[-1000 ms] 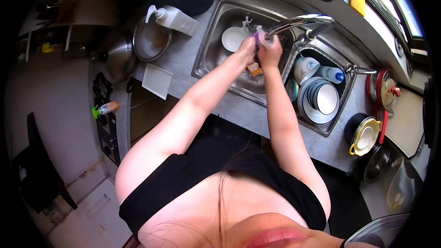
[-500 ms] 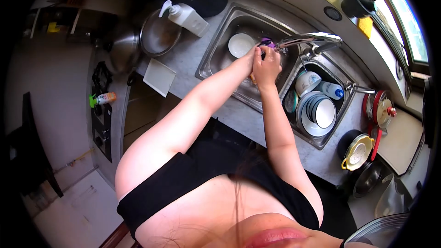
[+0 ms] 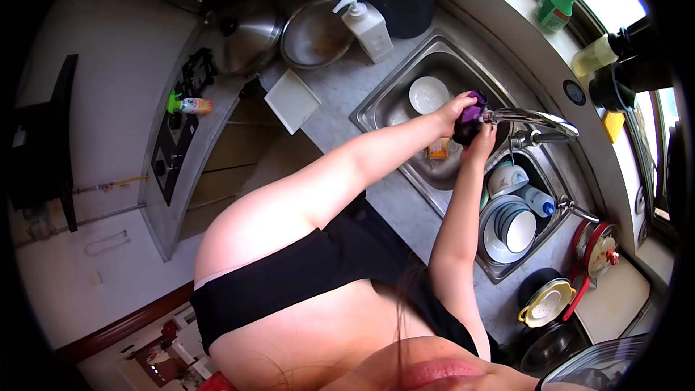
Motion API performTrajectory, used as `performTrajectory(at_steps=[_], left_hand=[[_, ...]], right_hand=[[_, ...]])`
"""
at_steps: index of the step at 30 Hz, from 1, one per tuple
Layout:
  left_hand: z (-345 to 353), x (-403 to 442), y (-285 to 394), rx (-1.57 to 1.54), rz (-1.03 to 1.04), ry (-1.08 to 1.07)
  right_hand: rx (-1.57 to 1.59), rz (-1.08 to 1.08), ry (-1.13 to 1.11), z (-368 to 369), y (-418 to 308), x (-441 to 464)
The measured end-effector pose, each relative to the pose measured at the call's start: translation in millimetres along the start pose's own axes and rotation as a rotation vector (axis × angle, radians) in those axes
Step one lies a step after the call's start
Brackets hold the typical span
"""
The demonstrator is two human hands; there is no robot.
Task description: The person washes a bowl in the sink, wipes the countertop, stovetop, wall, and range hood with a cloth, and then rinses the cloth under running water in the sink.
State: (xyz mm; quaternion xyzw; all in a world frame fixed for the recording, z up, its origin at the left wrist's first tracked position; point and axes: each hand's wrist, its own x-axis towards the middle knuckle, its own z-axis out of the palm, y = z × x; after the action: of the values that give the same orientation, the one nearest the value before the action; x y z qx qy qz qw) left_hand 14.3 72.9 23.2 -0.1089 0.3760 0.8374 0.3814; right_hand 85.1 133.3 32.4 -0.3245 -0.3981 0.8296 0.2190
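Note:
Over the large sink basin (image 3: 391, 101), a dark purple item (image 3: 470, 117) is held near the faucet (image 3: 532, 117). My left hand (image 3: 453, 110) has its fingers closed on the item's upper left side. From the lower right, my right hand (image 3: 481, 146) grips the same item, its fingers partly hidden. What the item is cannot be made out. A white bowl (image 3: 428, 94) sits in the basin to the left of the hands. Below them lies an orange-and-white object (image 3: 439, 148) on the basin floor.
The smaller basin holds stacked bowls (image 3: 520, 232), a white cup (image 3: 507, 179) and a blue-capped bottle (image 3: 537, 201). A white pump bottle (image 3: 368, 30), a metal bowl (image 3: 316, 35) and a white tray (image 3: 292, 101) stand left. Pans and a yellow colander (image 3: 547, 303) are at lower right.
The view has turned, shifting the sink right and down. My hands have moved apart to opposite sides of the purple item, which now shows more fully.

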Motion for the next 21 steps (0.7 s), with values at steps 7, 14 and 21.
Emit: performTrajectory(at_steps=[7, 14, 21], left_hand=[[-2.6, -4.5, -6.2, -0.025, -0.241, -0.196], [-5.3, 18.1, -17.7, 0.677, 0.073, 0.115], [32.9, -29.8, 17.7, -0.081, -0.164, 0.061]], right_hand=[[-1.017, -0.733, 0.092, 12.1, 9.0, -13.3], [0.076, 0.249, 0.037, -25.4, 19.8, 41.5], [-0.269, -0.135, -0.009, -6.2, -1.3, -5.3]])
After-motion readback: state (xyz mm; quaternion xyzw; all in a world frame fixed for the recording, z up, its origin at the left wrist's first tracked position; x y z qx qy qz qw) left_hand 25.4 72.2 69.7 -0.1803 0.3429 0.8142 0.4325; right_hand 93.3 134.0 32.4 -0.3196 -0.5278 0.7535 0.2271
